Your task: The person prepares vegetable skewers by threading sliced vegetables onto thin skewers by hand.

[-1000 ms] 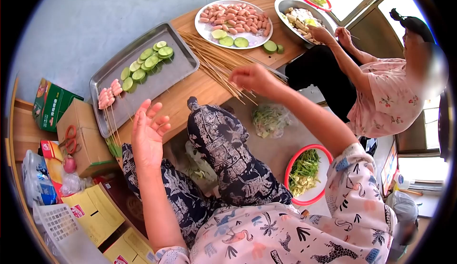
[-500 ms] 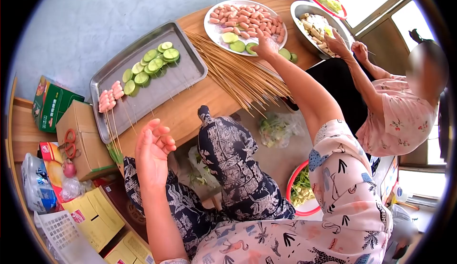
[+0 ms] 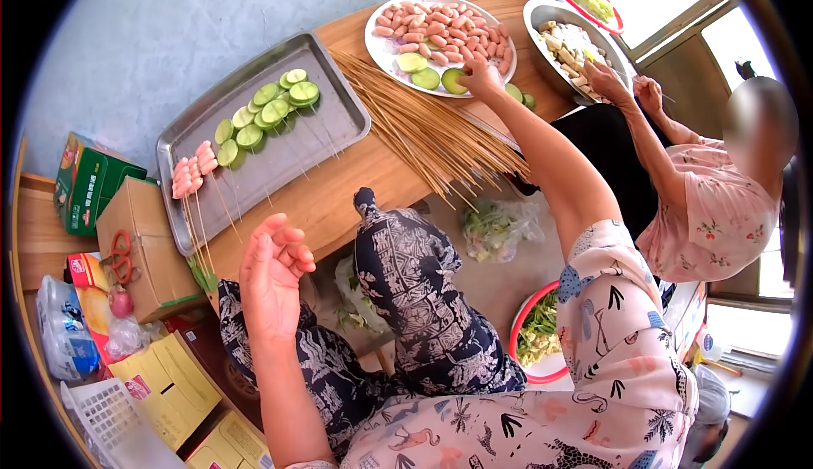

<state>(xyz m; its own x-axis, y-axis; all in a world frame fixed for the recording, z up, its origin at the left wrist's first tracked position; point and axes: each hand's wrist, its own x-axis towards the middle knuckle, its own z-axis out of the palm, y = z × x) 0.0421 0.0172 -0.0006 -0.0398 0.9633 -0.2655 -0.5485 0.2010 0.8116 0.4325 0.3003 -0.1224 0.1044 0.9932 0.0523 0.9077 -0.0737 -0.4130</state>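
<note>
Close in, above the patterned trousers [image 3: 406, 283], left hand [image 3: 273, 287] palm-up, loosely open, fingers gently curled. Off to the right, low down, greens [image 3: 539, 329] in a red-rimmed basket [image 3: 515, 333]. Up onto the wooden table [image 3: 364, 173]: at left, a metal tray [image 3: 279, 164], with sausage skewers [image 3: 193, 173] at its near-left end and skewered green slices [image 3: 267, 113] beside them. Just right of the tray, a fanned spread of bare sticks [image 3: 423, 126], tips out past the table edge. Beyond, right hand [image 3: 481, 78] down at the near-right rim of the white plate [image 3: 374, 46], fingertips at a green slice [image 3: 454, 81]; hard to tell if pinched. Behind, small pink sausages [image 3: 440, 30] in a heap. Farther right, another person [image 3: 707, 202], hands at a metal bowl [image 3: 533, 35] of pale pieces.
</note>
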